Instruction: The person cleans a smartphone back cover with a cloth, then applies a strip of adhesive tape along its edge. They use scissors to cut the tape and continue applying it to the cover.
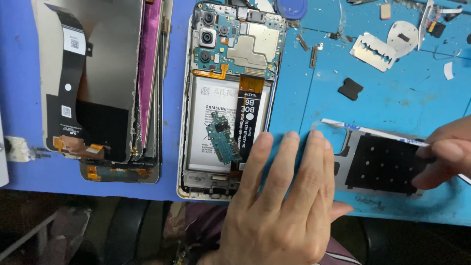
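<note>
— Blue mat (pixel 294 98) under everything in the head view. What is the left hand (pixel 282 196) doing?

— It lies flat and released, fingers (pixel 287 152) spread, pressing the near end of a grey back panel (pixel 382 162) with a black perforated sheet on it. Nothing is grasped.

— And the right hand (pixel 449 152)?

— It pinches the far right edge of that same panel, thumb and fingertips closed on it, beside a white strip running along the panel's top edge.

— What sits by the left hand?

— Just left of its index finger, touching or nearly so, an opened phone (pixel 228 98) lies face down, with its battery, circuit board and a small green board loose on top. Further left, well apart, a stack of screen panels (pixel 108 83).

— Beyond the fingers?

— A razor blade (pixel 373 51) and a small black square piece (pixel 350 88), both clear of the hands. A blue round tool (pixel 291 7) lies at the top edge.
</note>
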